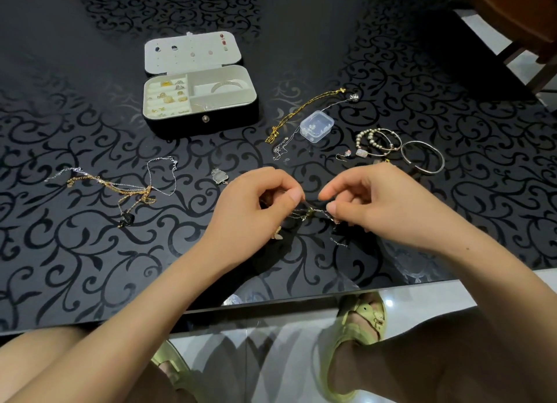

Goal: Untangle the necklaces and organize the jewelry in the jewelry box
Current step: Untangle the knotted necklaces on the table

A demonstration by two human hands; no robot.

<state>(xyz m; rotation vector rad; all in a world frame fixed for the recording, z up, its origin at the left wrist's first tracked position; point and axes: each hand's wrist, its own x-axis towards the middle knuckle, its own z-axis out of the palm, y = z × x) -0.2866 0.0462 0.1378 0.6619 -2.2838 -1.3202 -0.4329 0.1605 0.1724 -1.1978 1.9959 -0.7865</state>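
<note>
Pinching fine knotted silver chains point(312, 214) between left hand point(256, 203) and right hand point(376, 203) grips

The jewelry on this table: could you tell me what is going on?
A person pinches a tangled thin chain between the left hand and the right hand, working it apart. The jewelry box sits open behind, holding rings. Another knot of necklaces lies to the left; bracelets lie on the right.

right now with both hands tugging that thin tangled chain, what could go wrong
The left hand and right hand pinch the thin silver tangled chain stretched between them; pulling harder may tighten the knot or snap a link. A small gold pendant below the left hand could snag.
</note>
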